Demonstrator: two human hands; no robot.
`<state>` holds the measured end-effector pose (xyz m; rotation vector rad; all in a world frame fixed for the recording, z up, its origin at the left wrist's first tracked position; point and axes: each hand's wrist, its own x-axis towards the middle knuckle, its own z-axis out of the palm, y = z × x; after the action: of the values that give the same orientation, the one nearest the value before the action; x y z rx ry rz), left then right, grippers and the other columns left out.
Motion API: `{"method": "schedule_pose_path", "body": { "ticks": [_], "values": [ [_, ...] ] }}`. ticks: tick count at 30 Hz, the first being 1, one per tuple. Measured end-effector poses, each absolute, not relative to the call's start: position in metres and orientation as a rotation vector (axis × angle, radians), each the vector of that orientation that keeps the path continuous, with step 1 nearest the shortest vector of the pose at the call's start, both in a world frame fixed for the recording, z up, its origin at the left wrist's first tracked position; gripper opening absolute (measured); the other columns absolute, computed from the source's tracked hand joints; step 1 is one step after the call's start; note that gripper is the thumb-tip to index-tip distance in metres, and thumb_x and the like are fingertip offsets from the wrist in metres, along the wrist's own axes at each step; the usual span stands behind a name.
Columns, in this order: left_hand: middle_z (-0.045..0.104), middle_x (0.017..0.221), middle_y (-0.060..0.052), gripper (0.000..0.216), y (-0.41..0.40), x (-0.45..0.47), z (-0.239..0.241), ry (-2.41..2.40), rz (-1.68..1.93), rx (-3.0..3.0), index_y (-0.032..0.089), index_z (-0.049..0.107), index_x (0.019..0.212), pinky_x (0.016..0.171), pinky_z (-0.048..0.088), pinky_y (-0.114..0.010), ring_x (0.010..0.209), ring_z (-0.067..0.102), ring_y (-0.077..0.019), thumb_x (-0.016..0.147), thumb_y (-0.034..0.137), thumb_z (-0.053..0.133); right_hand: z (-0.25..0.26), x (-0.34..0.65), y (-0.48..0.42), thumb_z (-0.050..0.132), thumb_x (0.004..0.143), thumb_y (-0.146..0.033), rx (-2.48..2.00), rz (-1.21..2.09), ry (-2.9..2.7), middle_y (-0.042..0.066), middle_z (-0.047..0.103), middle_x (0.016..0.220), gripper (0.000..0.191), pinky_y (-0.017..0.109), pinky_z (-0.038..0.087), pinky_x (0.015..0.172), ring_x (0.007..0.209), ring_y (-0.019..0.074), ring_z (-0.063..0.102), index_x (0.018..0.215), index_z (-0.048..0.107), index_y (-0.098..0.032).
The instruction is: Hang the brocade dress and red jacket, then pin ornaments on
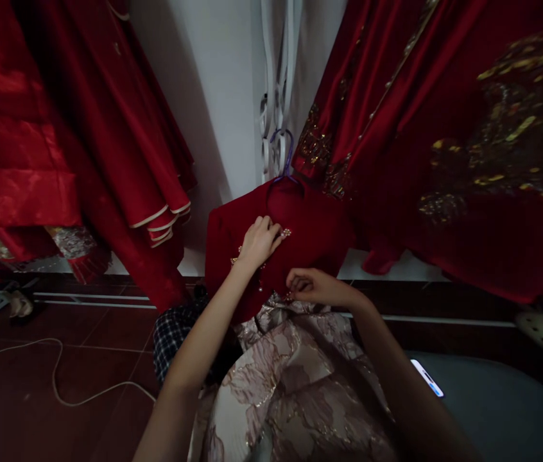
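In front of me a dark red garment hangs on a purple hanger. My left hand lies against its front, with thumb and fingertips pinched at a small gold jewelled ornament. More gold trim and a short beaded dangle show near that wrist. Lower and to the right, my right hand has its fingers curled in near the garment's lower part. Small beads show under its fingertips; whether they are held is hidden. A pale floral cloth with gold lines covers my front below both hands.
Red garments hang at left, and gold-sequined red ones at right. A white metal rack stands behind the hanger. A lit phone rests on a grey seat. A white cable crosses the tiled floor.
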<state>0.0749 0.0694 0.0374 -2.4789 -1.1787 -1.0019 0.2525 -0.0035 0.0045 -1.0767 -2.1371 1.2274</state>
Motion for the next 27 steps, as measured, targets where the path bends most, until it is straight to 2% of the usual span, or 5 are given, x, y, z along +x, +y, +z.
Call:
{"method": "schedule_pose_path", "body": {
  "ticks": [8,13,18,23,27],
  "values": [
    [0.056,0.09,-0.009,0.023,0.078,0.072,0.049,-0.883,-0.813,-2.586,0.017,0.056,0.098,0.097,0.029,-0.042,0.094,0.049,-0.0212,0.089,0.027,0.037,0.011,0.26,-0.006,0.06,0.074,-0.037,-1.105,1.23,-2.119,0.004,0.065,0.078,0.024,0.028,0.048,0.068,0.074,0.0143,0.061,0.088,0.06,-0.017],
    [0.058,0.083,-0.006,0.026,0.081,0.07,0.051,-0.845,-0.728,-2.604,0.019,0.056,0.102,0.106,0.02,-0.046,0.088,0.051,-0.0191,0.087,0.016,0.035,0.025,0.261,-0.001,0.059,0.075,-0.043,-1.116,0.957,-1.946,0.006,0.065,0.088,0.029,0.032,0.049,0.078,0.084,0.0163,0.061,0.088,0.061,-0.018],
    [0.062,0.077,-0.008,0.025,0.08,0.072,0.048,-0.959,-0.92,-2.508,0.016,0.058,0.1,0.106,0.017,-0.048,0.087,0.054,-0.0215,0.087,0.023,0.038,0.049,0.234,0.021,0.059,0.075,-0.046,-0.946,0.74,-1.516,0.008,0.06,0.11,0.037,0.033,0.043,0.096,0.105,0.0179,0.056,0.1,0.058,-0.019],
    [0.063,0.092,-0.015,0.048,0.071,0.078,0.044,-1.383,-1.07,-2.298,0.01,0.036,0.133,0.095,0.029,-0.051,0.094,0.055,-0.0265,0.085,0.013,0.033,0.067,0.203,0.047,0.043,0.082,-0.055,-0.962,0.913,-1.495,0.008,0.05,0.13,0.053,0.036,0.037,0.102,0.121,0.0196,0.046,0.123,0.046,-0.021],
    [0.05,0.12,-0.019,0.058,0.063,0.075,0.049,-1.594,-1.093,-2.046,0.021,0.024,0.14,0.093,0.031,-0.057,0.11,0.047,-0.0325,0.084,0.01,0.032,0.067,0.204,0.058,0.043,0.078,-0.063,-1.465,0.623,-1.392,0.022,0.029,0.141,0.083,0.043,0.021,0.11,0.135,0.0303,0.022,0.135,0.028,-0.004]
  ]
}}
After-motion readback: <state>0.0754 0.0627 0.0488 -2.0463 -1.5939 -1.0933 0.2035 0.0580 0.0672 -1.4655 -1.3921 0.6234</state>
